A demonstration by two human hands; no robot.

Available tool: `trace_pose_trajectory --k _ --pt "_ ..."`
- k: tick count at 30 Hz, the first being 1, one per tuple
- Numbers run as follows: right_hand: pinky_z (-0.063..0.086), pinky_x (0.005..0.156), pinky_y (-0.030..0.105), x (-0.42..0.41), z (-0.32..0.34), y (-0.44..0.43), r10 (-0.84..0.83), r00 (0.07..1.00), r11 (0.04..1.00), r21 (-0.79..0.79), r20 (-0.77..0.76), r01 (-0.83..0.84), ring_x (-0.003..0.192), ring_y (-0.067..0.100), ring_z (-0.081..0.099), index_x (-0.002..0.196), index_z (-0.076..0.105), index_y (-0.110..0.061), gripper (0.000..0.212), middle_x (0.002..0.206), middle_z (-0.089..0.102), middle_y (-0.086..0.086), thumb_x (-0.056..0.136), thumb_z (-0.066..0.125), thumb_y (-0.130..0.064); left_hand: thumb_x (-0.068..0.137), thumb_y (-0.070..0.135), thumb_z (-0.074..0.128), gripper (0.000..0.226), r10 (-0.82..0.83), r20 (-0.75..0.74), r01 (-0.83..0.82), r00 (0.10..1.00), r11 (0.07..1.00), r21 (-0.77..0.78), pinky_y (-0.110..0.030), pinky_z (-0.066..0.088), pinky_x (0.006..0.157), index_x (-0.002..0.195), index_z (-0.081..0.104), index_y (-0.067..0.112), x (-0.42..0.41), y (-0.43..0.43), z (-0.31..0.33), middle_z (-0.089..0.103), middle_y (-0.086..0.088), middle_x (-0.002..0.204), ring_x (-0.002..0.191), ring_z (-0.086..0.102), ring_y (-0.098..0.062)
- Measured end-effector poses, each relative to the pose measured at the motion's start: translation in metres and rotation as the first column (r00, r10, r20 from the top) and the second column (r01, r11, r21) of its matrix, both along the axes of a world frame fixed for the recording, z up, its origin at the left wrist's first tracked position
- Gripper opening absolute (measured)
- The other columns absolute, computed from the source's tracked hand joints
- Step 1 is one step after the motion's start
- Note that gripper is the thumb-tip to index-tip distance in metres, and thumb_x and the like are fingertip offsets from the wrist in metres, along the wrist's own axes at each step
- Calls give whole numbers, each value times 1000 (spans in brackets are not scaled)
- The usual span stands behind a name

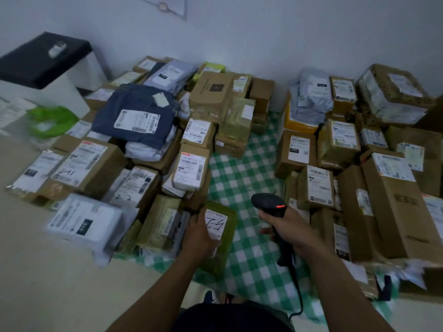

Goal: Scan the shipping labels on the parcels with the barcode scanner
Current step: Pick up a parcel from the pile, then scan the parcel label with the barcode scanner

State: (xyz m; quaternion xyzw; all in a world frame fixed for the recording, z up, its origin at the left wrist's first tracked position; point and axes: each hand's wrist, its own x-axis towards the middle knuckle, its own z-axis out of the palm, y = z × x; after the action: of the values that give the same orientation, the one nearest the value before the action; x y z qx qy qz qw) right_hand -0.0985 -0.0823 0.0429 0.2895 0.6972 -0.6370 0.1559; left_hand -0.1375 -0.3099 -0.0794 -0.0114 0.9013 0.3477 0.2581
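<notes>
My left hand [200,232] grips a small olive-green parcel [224,240] by its left edge. Its white shipping label [215,223], with handwritten marks, faces up. My right hand [286,227] holds a black corded barcode scanner [269,203] by the handle, a red light glowing on top. The scanner head sits just right of the parcel and points away from me over the green checked cloth [242,164]. Several labelled parcels lie in piles on both sides.
A left pile holds cardboard boxes and a dark blue mailer bag [136,116]. A right pile holds boxes, a grey bag [311,97] and a long carton [393,212]. A white cabinet with a black top [43,61] and a green bag [51,121] stand at the far left.
</notes>
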Motion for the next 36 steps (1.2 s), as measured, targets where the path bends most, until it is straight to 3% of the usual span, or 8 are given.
trace_pose_trajectory --k 4,7,12,15,22,27,34,36 --pt "50 60 26 8 -5 -12 7 1000 1000 1 5 -7 73 13 77 121 64 -28 25 113 73 -4 97 72 -26 45 59 96 147 94 152 -99 984 995 26 -53 43 111 161 15 18 6 -3 -28 43 -8 158 141 47 -31" --pt "50 63 27 13 -10 -18 13 1000 1000 13 11 -13 76 15 78 122 63 -28 27 114 74 -3 97 73 -26 48 47 99 110 155 187 -184 970 971 151 -44 52 102 137 41 19 11 -6 -33 64 1 134 124 62 -24" --pt "54 66 32 19 -10 -21 -18 1000 999 51 1 18 89 21 78 125 65 -28 34 110 75 0 94 77 -31 68 16 96 77 203 137 -239 970 906 349 -16 51 83 127 48 24 12 3 0 64 10 118 115 64 -15" --pt "57 70 32 21 -2 -19 -37 997 993 110 -70 44 98 20 74 118 67 -35 27 107 75 -2 93 77 -33 70 27 96 95 242 73 -245 968 826 508 -33 55 98 146 39 28 7 14 25 63 11 132 118 62 -9" --pt "56 69 19 18 24 -20 -36 973 986 148 -227 71 106 7 67 134 59 -32 43 121 70 -10 94 75 -25 92 19 78 90 194 -19 -128 981 716 687 -16 57 83 157 20 40 -1 34 78 57 28 131 107 60 18" --pt "55 62 14 20 45 -8 -61 956 983 147 -286 106 95 -1 67 130 60 -32 38 113 70 -16 96 72 -21 94 6 72 101 31 7 -27 999 709 705 -30 57 96 151 5 55 -6 31 89 42 39 128 101 48 34" --pt "50 71 7 25 67 -7 -17 936 980 180 -351 86 88 -18 63 127 56 -34 38 113 66 -22 96 73 -20 89 20 79 104 68 -71 3 995 703 711 -47 56 102 154 9 59 -12 32 96 50 13 147 131 54 -6" --pt "51 80 18 28 72 -6 -10 947 976 202 -322 79 93 -11 64 128 56 -37 41 115 68 -21 94 75 -25 89 18 79 104 95 -98 -1 991 719 695 -47 55 104 154 8 58 -16 33 99 51 12 148 133 51 -10"
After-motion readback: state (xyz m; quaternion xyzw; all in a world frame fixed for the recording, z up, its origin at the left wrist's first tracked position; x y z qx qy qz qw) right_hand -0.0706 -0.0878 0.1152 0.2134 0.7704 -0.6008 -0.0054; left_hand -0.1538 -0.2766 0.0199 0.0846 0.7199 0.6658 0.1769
